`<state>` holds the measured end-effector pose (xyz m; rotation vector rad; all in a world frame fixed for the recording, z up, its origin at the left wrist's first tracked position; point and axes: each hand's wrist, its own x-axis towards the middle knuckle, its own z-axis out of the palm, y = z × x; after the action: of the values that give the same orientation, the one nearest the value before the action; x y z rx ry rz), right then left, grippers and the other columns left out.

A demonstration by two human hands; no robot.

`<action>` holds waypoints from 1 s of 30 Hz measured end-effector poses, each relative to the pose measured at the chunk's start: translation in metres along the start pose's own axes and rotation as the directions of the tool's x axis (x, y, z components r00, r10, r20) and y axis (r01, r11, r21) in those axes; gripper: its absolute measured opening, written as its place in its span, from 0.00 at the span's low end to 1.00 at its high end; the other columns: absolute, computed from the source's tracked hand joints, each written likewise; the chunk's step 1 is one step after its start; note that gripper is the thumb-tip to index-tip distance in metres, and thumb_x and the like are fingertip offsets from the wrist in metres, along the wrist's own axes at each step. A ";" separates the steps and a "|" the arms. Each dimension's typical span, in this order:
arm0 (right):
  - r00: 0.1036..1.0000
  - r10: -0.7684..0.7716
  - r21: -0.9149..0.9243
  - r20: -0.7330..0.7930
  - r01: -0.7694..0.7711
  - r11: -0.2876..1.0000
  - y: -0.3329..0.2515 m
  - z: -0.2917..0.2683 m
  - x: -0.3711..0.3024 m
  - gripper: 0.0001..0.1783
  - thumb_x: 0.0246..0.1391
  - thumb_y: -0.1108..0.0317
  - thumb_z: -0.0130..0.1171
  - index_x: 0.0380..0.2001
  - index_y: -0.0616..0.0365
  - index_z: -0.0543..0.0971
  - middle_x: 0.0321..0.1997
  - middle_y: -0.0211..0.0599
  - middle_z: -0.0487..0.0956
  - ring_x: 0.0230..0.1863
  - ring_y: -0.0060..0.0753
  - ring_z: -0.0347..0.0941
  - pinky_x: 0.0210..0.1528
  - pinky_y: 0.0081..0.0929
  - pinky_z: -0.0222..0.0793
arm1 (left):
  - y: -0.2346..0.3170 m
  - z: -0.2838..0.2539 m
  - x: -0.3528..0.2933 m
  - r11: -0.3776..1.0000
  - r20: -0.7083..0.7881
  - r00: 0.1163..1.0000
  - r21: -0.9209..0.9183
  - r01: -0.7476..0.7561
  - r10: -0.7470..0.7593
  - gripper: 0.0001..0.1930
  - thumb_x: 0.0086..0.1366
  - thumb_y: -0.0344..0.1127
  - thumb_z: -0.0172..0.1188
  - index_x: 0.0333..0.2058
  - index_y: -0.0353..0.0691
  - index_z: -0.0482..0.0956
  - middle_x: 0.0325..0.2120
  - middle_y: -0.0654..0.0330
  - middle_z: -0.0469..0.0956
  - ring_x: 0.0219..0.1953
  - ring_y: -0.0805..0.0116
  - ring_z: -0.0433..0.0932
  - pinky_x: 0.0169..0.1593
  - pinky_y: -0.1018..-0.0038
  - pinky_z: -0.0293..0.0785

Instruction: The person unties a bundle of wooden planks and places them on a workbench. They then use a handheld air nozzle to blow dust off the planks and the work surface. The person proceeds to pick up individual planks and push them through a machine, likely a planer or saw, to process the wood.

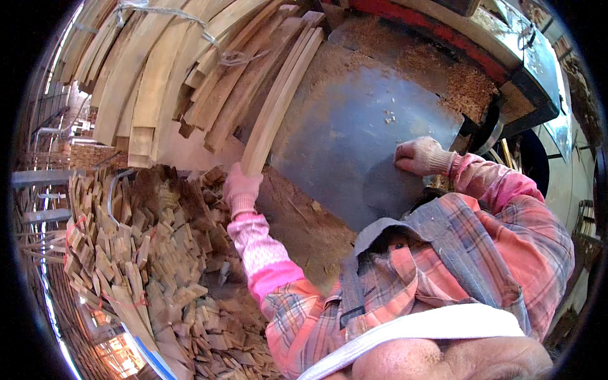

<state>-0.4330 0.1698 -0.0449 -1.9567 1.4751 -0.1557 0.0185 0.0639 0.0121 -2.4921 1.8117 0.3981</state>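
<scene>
Wooden strips point(288, 95) lie along the left edge of the metal table point(373, 126), near ends clamped in the gloved left hand point(242, 191); the gloved right hand point(423, 156) curls fist-like toward its right side.

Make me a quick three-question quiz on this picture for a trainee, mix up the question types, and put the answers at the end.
1. Multiple choice: what is the left hand gripping?
A) a metal pipe
B) the near end of long wooden strips
C) a hammer

2. True or false: the right hand is on the same strips.

3. Fill in the blank: the big heap of wood scraps lies in the lower ____ part of the picture.

Key:
1. B
2. False; it is curled over the grey metal surface, apart from the strips.
3. left
</scene>
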 end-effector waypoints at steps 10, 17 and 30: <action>0.992 0.080 -0.005 0.093 -0.080 0.997 -0.003 -0.007 0.000 0.16 0.56 0.54 0.58 0.45 0.47 0.83 0.40 0.39 0.84 0.44 0.42 0.81 0.47 0.36 0.75 | -0.116 0.128 -0.294 0.713 -0.099 0.799 -0.527 0.463 -0.593 0.36 0.45 0.41 0.76 0.53 0.35 0.74 0.47 0.46 0.80 0.49 0.53 0.80 0.52 0.63 0.74; 0.963 0.214 0.291 0.166 -0.255 0.922 0.006 -0.010 0.004 0.17 0.56 0.57 0.59 0.42 0.59 0.82 0.37 0.36 0.84 0.39 0.26 0.80 0.44 0.26 0.74 | -0.136 0.230 -0.304 0.588 0.110 0.715 -0.491 0.643 -0.690 0.25 0.53 0.43 0.67 0.50 0.44 0.79 0.46 0.51 0.81 0.50 0.47 0.79 0.52 0.58 0.75; 0.975 0.221 0.089 0.032 -0.223 0.971 0.000 -0.004 0.005 0.13 0.54 0.65 0.60 0.36 0.65 0.82 0.31 0.39 0.83 0.33 0.29 0.80 0.39 0.29 0.78 | -0.152 0.346 -0.026 0.998 0.028 0.998 0.007 0.061 -0.061 0.18 0.59 0.38 0.62 0.47 0.40 0.80 0.42 0.51 0.82 0.42 0.57 0.83 0.42 0.62 0.79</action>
<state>-0.4332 0.1639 -0.0437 -1.7017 1.6306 -0.1012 0.0903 0.1983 -0.3345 -2.5170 1.7197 0.4215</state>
